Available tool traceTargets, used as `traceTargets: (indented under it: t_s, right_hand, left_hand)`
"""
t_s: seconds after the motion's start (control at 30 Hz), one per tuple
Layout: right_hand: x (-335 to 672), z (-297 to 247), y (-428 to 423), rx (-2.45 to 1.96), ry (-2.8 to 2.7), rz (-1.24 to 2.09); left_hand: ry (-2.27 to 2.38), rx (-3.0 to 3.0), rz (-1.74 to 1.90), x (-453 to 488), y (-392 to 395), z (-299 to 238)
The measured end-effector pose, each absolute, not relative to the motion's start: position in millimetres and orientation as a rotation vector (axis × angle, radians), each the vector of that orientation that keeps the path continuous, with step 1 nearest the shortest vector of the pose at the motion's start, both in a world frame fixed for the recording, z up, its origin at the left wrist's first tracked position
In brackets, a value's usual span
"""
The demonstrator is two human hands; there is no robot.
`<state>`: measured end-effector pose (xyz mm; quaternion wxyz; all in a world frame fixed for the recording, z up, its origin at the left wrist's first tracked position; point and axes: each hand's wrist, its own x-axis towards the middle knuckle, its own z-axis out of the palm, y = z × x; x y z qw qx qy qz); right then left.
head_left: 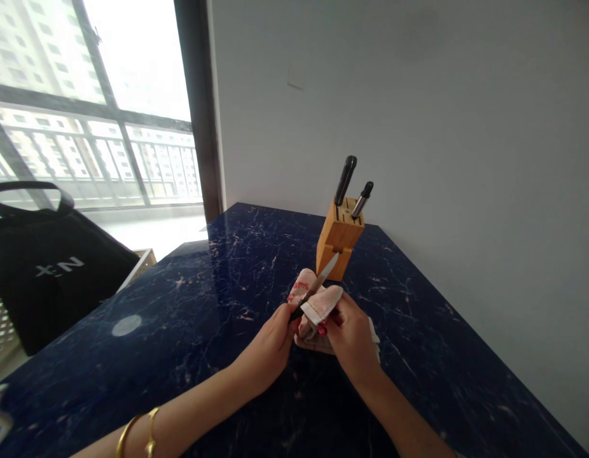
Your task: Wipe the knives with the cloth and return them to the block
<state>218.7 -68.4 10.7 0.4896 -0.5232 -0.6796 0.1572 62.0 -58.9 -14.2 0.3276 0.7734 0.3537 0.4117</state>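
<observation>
My left hand [271,346] is closed around the dark handle of a small knife [326,270], whose blade points up and away toward the knife block. A pale pink cloth with red lettering [323,304] is bunched in my right hand [354,337], one fold lying against the knife near the handle. Part of the cloth hangs below and behind my fingers. Just beyond the blade tip stands a wooden knife block [341,235]. Two handles stick out of its top: a larger black one [345,181] and a smaller metal one with a black end [362,200].
The dark blue marbled table [189,331] narrows toward the grey wall [418,127]. On the left, a black bag [60,267] rests on a perforated light-coloured chair [1,324] near a large window. A pale round spot [126,326] shows on the tabletop.
</observation>
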Motion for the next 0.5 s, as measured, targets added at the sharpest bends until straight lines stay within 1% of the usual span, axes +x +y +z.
traceTargets:
  t_s: [0.5]
  right_hand:
    - [213.7, 11.3, -70.7, -1.241, -1.635, 0.427]
  left_hand:
    - [0.908, 2.092, 0.969, 59.5, -59.9, -6.7]
